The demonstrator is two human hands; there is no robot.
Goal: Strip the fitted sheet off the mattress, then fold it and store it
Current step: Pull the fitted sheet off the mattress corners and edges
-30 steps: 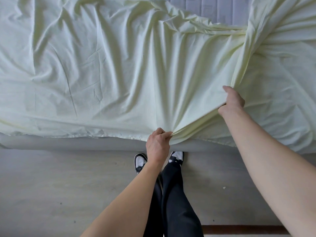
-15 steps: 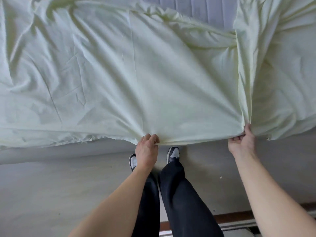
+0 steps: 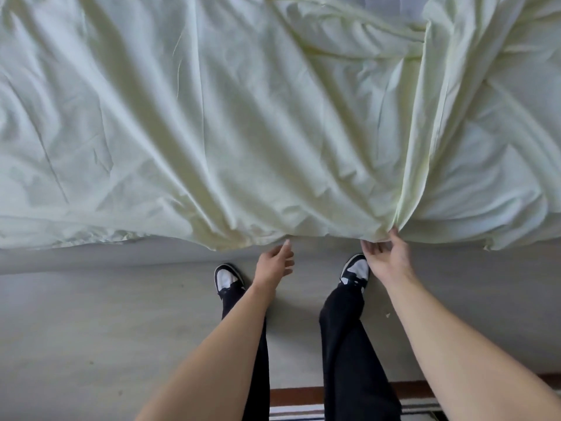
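A person stands at the side of a bed, looking down on a pale yellow-green sheet [image 3: 243,123] that lies loose and rumpled over the mattress [image 3: 391,4], only a small grey quilted patch of which shows at the top edge. The sheet fills the upper half of the view and runs out of frame to the left, right and top, so its far corners cannot be seen. Its near hem hangs just over the bed's edge.

The right hand [image 3: 387,259] reaches up to the hem where a thick fold gathers to a point; the fingertips [image 3: 394,233] meet the cloth there, but motion blur hides whether they pinch it or merely touch. The left hand [image 3: 274,262] hangs just below the hem, fingers loosely spread and holding nothing, one fingertip close to the edge of the cloth.

Below are black trousers [image 3: 349,344] and two black-and-white shoes [image 3: 227,278], the right one partly hidden by the right hand. The grey floor [image 3: 91,329] carries a few small specks. A brown strip and a striped rug [image 3: 297,413] are cut off at the bottom edge.
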